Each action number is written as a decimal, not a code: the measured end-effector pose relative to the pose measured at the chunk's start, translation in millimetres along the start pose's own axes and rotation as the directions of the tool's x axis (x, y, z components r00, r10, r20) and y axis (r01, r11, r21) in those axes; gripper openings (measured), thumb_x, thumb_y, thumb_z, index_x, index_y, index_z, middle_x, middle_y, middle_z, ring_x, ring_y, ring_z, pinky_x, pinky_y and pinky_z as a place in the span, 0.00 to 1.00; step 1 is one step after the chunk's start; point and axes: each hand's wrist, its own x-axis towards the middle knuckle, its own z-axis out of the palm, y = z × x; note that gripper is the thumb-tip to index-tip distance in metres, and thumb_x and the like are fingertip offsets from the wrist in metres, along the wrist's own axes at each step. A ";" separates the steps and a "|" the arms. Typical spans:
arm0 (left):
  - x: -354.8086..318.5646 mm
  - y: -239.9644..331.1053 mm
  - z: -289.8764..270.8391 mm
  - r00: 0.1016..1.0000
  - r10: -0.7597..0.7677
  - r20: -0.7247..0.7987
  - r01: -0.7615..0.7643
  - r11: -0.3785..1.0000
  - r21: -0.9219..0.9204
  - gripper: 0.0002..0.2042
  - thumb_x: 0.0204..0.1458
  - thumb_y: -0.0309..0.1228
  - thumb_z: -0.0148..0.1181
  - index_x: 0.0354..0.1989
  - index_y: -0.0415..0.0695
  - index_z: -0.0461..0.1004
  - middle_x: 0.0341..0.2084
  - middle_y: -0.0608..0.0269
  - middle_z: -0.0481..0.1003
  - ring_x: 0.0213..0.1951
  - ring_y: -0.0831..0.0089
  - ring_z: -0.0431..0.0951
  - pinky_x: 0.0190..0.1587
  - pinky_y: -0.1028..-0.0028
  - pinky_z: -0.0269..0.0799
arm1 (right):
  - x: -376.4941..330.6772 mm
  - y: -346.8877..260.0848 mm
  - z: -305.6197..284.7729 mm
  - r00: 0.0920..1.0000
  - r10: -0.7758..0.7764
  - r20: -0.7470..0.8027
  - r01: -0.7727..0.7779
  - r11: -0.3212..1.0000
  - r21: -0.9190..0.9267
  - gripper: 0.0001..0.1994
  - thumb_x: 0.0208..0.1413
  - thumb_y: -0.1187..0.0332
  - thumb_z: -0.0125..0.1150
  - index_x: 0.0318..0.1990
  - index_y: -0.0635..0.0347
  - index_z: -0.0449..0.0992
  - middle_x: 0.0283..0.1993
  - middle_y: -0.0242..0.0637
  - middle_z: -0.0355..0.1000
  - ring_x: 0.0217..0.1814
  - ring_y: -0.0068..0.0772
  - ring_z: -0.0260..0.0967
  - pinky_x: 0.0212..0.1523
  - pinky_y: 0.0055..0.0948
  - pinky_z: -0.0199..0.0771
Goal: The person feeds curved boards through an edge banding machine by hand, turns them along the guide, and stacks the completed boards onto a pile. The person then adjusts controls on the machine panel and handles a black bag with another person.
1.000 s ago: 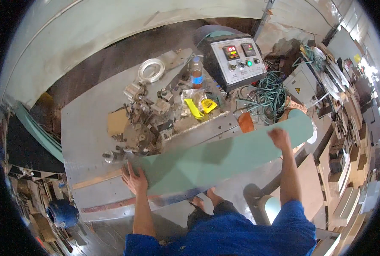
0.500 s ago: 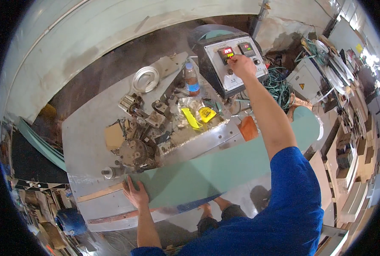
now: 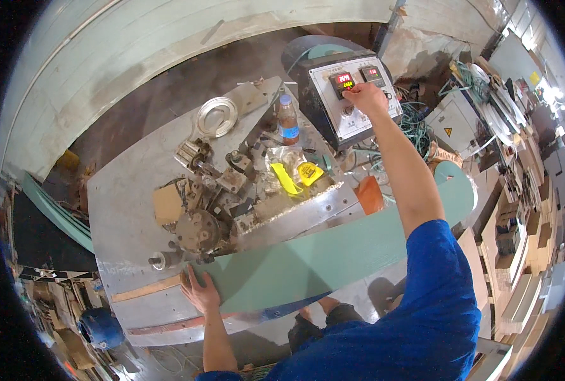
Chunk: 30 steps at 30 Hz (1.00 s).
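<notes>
Hand [image 3: 200, 291] flat on panel [image 3: 308, 260] edge, seemingly.

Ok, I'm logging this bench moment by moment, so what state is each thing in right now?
Green panel: lying flat along the machine's edge.
Left hand: pressed flat on the panel's left end.
Right hand: fingers on the control box.
Control box: red displays lit.
Plastic bottle: upright, capped.
Tape roll: lying flat on the table.

Bare metal table top [image 3: 127, 203] lies open left; machine parts [image 3: 219, 197] crowd the middle.
</notes>
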 end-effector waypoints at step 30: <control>-2.1 -7.9 1.0 0.998 0.046 -0.051 -0.045 0.999 0.022 0.28 0.53 0.40 0.58 0.64 0.52 0.65 0.60 0.46 0.63 0.61 0.48 0.61 0.65 0.53 0.53 | 4.2 4.8 21.5 0.985 0.035 -0.170 -0.021 0.996 0.084 0.19 0.47 0.45 0.64 0.40 0.44 0.83 0.41 0.37 0.80 0.48 0.43 0.76 0.49 0.42 0.73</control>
